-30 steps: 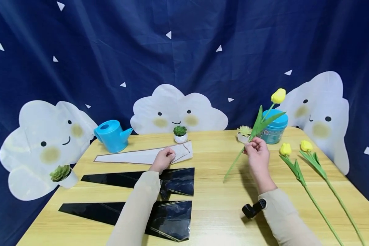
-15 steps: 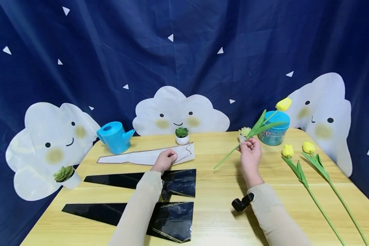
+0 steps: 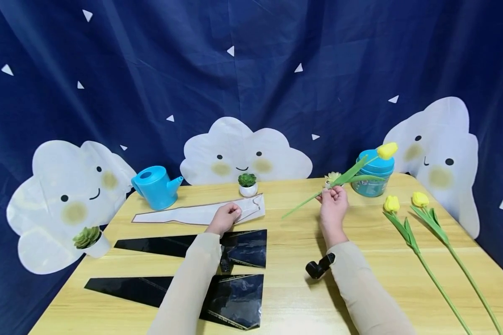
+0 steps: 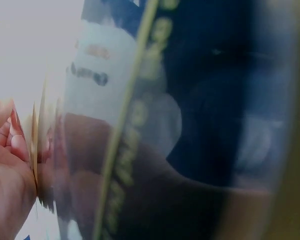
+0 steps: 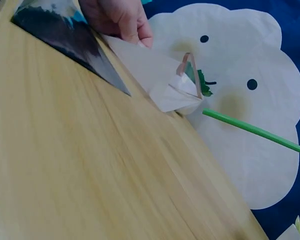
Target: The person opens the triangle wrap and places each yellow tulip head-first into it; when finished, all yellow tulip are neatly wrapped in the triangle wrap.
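My right hand (image 3: pixel 332 201) pinches the green stem of a yellow tulip (image 3: pixel 387 150) above the wooden table (image 3: pixel 293 260). The flower lies low and slanted, with its bloom by the teal jar and its stem end pointing left. In the right wrist view the stem (image 5: pixel 255 131) ends just short of the mouth of a white wrapping sleeve (image 5: pixel 157 82). My left hand (image 3: pixel 227 216) holds that sleeve (image 3: pixel 184 215) near its wide end, fingers curled on its edge. The left wrist view is blurred and shows only my palm (image 4: pixel 5 170).
Two black wrapping sleeves (image 3: pixel 180 244) (image 3: pixel 167 291) lie in front of the white one. Two more yellow tulips (image 3: pixel 406 235) (image 3: pixel 440 237) lie at the right. A blue watering can (image 3: pixel 155 186), a teal jar (image 3: pixel 370 179) and small succulent pots (image 3: pixel 247 184) (image 3: pixel 88 239) stand round the far edge.
My right hand has carried the tulip left and farther away, and the flower has tipped from nearly upright to low. My left hand has stayed on the white sleeve.
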Demonstrator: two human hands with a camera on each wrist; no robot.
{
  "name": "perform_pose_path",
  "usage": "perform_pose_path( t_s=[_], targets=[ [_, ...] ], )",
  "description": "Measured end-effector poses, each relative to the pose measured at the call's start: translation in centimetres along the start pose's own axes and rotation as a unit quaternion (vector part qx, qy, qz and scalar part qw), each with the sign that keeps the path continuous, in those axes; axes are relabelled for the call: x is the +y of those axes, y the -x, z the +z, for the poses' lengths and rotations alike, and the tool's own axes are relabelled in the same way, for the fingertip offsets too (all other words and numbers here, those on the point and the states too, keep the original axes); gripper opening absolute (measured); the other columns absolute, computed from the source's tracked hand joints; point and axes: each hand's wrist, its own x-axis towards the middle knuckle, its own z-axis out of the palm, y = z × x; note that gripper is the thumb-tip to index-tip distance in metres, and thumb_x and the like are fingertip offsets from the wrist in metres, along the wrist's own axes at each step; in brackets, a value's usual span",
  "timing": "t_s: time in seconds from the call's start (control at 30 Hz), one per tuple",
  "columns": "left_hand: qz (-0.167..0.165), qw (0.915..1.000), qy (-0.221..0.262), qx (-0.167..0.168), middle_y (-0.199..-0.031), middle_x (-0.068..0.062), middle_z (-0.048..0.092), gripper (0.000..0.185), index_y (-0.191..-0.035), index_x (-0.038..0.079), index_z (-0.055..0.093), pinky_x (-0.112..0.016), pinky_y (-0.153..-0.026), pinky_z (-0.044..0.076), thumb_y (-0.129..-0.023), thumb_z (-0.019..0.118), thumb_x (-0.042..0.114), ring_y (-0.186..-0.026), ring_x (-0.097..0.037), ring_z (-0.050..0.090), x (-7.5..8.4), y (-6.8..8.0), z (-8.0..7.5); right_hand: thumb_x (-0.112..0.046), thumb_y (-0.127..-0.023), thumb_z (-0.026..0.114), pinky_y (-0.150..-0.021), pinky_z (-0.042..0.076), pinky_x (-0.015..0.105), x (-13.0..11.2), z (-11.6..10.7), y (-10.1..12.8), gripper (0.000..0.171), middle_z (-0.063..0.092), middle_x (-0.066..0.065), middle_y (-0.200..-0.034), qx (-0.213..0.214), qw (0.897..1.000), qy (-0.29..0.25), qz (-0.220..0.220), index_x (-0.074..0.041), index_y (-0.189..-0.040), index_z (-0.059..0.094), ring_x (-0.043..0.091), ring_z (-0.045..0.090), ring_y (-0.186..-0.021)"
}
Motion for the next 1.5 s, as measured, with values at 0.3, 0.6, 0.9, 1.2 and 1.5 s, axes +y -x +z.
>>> perform_pose_path(
  t_s=[0.3,0.6,0.9,1.2,1.5],
  targets=[
    [0.003,0.9999,0.017,0.001,-0.068,-0.002,0.043,0.013,-0.086,0.004,0.055,-0.030,-0.065,0.035,-0.095,0.052,0.012,-0.066,-0.019,0.041,-0.1,-0.2,0.0,0.009,-0.089,0.048,-0.060,0.049,0.015,1.0,1.1,-0.1,0.012,0.047,0.000,-0.073,0.016,0.999,-0.019,0.027,-0.001,-0.094,0.044,0.005,0.053,-0.059],
    [0.013,0.9997,0.019,0.005,-0.069,-0.001,0.043,0.011,-0.088,0.003,0.056,-0.029,-0.067,0.035,-0.095,0.052,0.011,-0.068,-0.018,0.041,-0.2,-0.2,0.2,0.010,-0.088,0.049,-0.060,0.051,0.018,2.5,2.2,0.4,0.015,0.048,0.004,-0.072,0.024,0.997,-0.044,0.053,-0.002,-0.095,0.043,0.008,0.054,-0.057],
    [0.007,0.9997,0.024,-0.002,-0.063,-0.002,0.041,0.015,-0.086,0.003,0.055,-0.029,-0.062,0.034,-0.096,0.050,0.013,-0.060,-0.018,0.039,-0.2,-0.2,0.1,0.008,-0.089,0.050,-0.065,0.052,0.020,4.7,2.9,1.7,0.018,0.045,0.007,-0.080,0.013,0.996,-0.017,0.089,0.003,-0.105,0.043,0.010,0.054,-0.064],
    [0.010,0.9999,0.010,-0.001,-0.067,-0.001,0.042,0.013,-0.086,0.005,0.056,-0.030,-0.065,0.035,-0.095,0.051,0.013,-0.065,-0.019,0.040,-0.4,-0.3,0.0,0.004,-0.090,0.052,-0.069,0.052,0.020,6.2,3.7,4.0,0.033,0.048,0.004,-0.079,-0.019,0.989,0.027,0.143,0.012,-0.120,0.040,0.007,0.056,-0.064],
    [0.011,0.9996,0.025,0.002,-0.069,-0.002,0.043,0.012,-0.085,0.005,0.057,-0.030,-0.065,0.036,-0.095,0.053,0.011,-0.067,-0.019,0.041,-0.3,-0.3,0.2,0.008,-0.089,0.051,-0.070,0.053,0.024,6.8,4.9,5.6,0.032,0.051,0.008,-0.083,-0.044,0.980,0.025,0.191,0.013,-0.119,0.039,0.012,0.058,-0.069]
  ],
)
